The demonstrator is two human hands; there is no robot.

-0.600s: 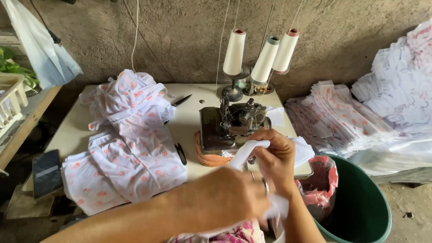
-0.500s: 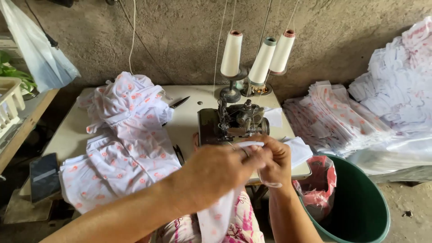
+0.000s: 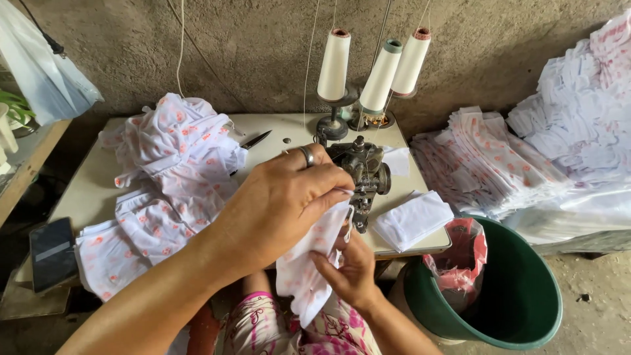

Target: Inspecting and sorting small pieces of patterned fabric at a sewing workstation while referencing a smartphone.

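Right hand (image 3: pixel 351 273) pinches the lower part of a white printed cloth piece (image 3: pixel 309 266) from beneath, fingers closed on it. Left hand (image 3: pixel 286 200), ring on one finger, grips the cloth's top edge at the sewing machine (image 3: pixel 361 174). Cloth hangs off the table's (image 3: pixel 85 190) front edge, long axis near vertical, bottom toward the lap. Behind: cloth pile (image 3: pixel 174 154), folded white pieces (image 3: pixel 414 220), three thread cones (image 3: pixel 371 66). Green bucket (image 3: pixel 526 296) to the right.

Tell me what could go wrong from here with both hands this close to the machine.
The left hand and right hand hold the white printed cloth right by the sewing machine, so fingers could get nicked. The hanging cloth might snag. The folded white pieces lie near the table edge and may slip off.
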